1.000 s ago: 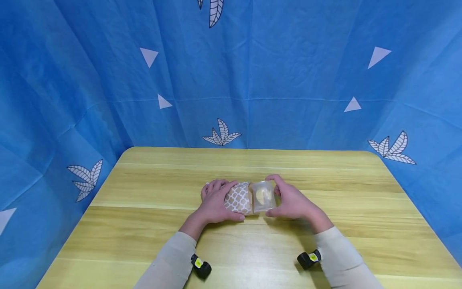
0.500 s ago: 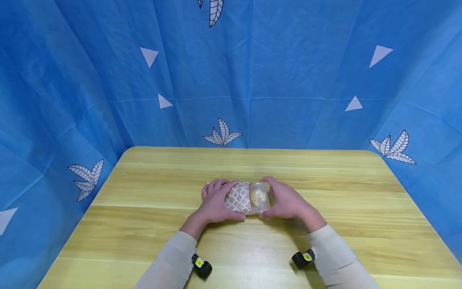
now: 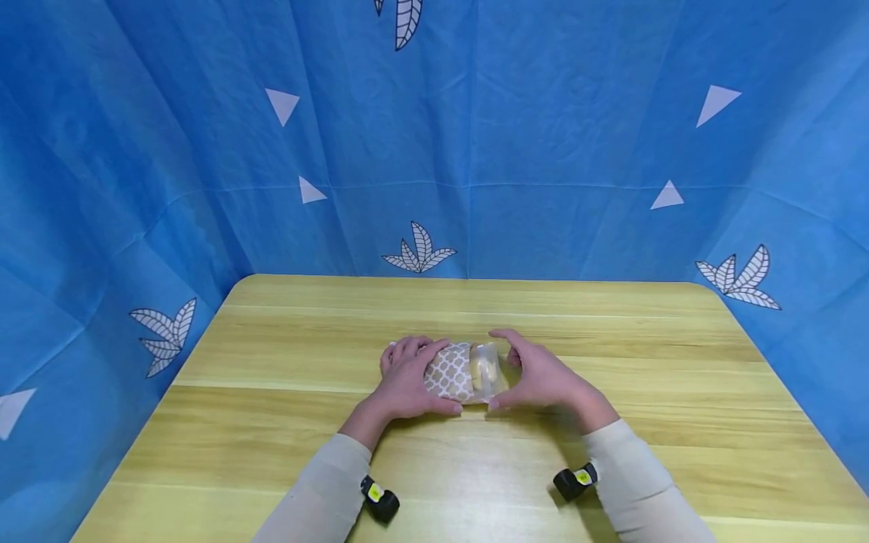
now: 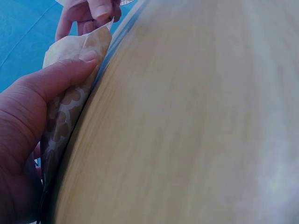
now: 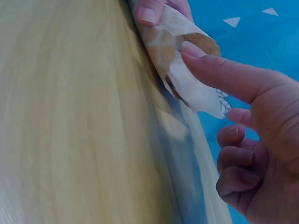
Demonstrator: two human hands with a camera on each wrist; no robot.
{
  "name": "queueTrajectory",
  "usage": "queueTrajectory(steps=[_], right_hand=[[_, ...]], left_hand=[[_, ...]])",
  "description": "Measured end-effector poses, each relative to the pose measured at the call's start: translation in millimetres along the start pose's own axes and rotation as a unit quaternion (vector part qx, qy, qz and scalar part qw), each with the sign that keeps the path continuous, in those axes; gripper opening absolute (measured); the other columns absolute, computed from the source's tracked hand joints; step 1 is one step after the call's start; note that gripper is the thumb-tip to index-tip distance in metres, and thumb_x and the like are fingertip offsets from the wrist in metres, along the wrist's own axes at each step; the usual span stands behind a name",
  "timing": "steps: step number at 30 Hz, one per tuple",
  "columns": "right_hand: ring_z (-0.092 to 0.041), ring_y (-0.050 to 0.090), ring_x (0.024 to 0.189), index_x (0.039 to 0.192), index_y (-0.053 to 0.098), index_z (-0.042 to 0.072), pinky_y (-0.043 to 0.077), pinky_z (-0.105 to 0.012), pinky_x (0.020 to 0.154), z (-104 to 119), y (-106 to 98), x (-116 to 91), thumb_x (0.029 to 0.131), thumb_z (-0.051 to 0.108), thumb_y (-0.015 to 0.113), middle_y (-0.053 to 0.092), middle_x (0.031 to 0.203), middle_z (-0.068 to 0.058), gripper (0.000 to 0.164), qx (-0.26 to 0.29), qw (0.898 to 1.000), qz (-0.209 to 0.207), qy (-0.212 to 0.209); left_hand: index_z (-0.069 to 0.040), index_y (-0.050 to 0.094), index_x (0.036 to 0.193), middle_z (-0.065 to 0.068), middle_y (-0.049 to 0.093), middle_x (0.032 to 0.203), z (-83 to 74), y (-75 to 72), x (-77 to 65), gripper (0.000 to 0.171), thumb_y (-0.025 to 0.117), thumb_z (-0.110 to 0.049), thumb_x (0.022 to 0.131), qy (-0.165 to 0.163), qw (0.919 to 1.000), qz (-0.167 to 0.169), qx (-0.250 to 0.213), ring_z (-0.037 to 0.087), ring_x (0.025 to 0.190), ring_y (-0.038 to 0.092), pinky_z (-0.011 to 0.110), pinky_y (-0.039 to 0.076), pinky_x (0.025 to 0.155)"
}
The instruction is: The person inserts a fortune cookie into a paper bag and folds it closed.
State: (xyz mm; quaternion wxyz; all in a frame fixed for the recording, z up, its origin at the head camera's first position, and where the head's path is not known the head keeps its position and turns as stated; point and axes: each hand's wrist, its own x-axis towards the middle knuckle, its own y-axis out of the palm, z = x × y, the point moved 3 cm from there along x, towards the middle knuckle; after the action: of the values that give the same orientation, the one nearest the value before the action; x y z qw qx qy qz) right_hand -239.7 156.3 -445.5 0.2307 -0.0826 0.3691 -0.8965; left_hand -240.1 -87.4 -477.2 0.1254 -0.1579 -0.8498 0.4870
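Observation:
A brown paper bag (image 3: 449,373) with a white lattice print lies on its side at the table's middle. My left hand (image 3: 403,385) grips it from the left, thumb along its near side. From its right-hand mouth sticks a translucent packet (image 3: 494,368) with something pale yellow inside; the rest of it is hidden in the bag. At that end my right hand (image 3: 543,377) has thumb and forefinger spread wide. Its thumb tip overlaps the packet in the right wrist view, where the other fingers (image 5: 238,158) are loosely bent, apart from it.
The pale wooden table (image 3: 271,437) extends on all sides of the hands. A blue curtain (image 3: 543,136) with white leaves and triangles hangs behind its far edge. A small black camera sits at each wrist, such as the left one (image 3: 382,504).
The right hand has moved left, and the translucent packet has gone farther into the paper bag. Its fingers have since spread a little. The left hand keeps its grip in place.

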Motion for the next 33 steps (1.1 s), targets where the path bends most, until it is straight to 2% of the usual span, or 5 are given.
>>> queueTrajectory(steps=[5,9,17,33], right_hand=[[-0.024,0.044,0.075,0.146,0.045,0.012,0.039,-0.038,0.067,-9,-7,-3,0.069,0.023,0.094,0.049,0.086,-0.012,0.092,0.030,0.999,-0.013,-0.014],[-0.021,0.041,0.072,0.143,0.050,0.012,0.037,-0.037,0.066,-15,-7,-5,0.071,0.016,0.092,0.046,0.081,-0.010,0.084,0.038,0.999,-0.013,-0.017],[-0.018,0.040,0.068,0.141,0.054,0.017,0.037,-0.036,0.066,-20,0,-3,0.069,0.019,0.094,0.045,0.077,-0.006,0.082,0.039,0.999,-0.016,-0.014],[-0.019,0.039,0.067,0.134,0.057,0.019,0.036,-0.035,0.064,-15,9,6,0.065,0.024,0.096,0.041,0.076,-0.004,0.079,0.056,0.997,-0.041,-0.035]], left_hand=[[-0.028,0.041,0.153,0.005,0.039,0.144,0.0,-0.3,-0.1,0.111,0.082,-0.071,0.059,-0.001,1.0000,-0.001,-0.002,0.031,0.135,0.025,0.056,0.008,0.110],[-0.029,0.041,0.153,0.005,0.038,0.145,-0.4,-0.5,-0.5,0.112,0.082,-0.072,0.058,-0.005,1.0000,0.003,0.000,0.030,0.136,0.025,0.055,0.008,0.111],[-0.026,0.043,0.151,0.007,0.039,0.144,-1.9,-2.0,-1.3,0.111,0.084,-0.069,0.058,0.002,1.0000,0.000,-0.008,0.033,0.136,0.025,0.058,0.009,0.110],[-0.027,0.043,0.152,0.006,0.040,0.143,-2.2,-2.6,-0.5,0.110,0.084,-0.069,0.059,0.002,1.0000,-0.001,-0.006,0.032,0.135,0.027,0.058,0.009,0.110]])
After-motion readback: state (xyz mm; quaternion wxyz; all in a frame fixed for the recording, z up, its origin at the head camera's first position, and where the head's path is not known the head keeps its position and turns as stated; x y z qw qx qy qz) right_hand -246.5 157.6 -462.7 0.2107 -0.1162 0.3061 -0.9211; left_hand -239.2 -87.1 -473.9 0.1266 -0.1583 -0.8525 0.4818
